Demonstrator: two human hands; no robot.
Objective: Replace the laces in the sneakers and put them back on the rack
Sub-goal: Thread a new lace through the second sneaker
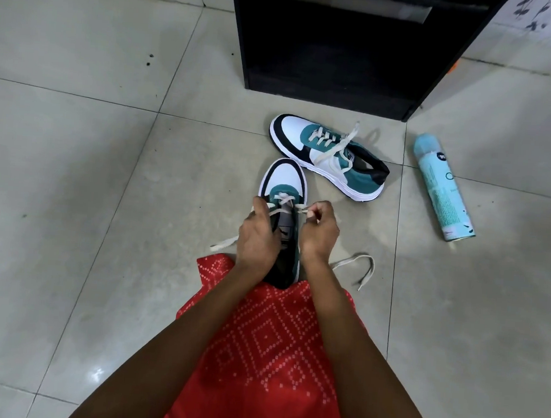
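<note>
Snugly, right hand (318, 232) pinches sneaker lace (279, 211)

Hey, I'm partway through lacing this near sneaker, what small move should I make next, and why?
Probably thread the lace tip pinched in the right hand through the next empty eyelet of the near sneaker; only its lowest rows look laced, and the left hand holds it steady.

1 view only: head-worn, wide-angle, facing forward and down, near tiled floor (84, 147).
</note>
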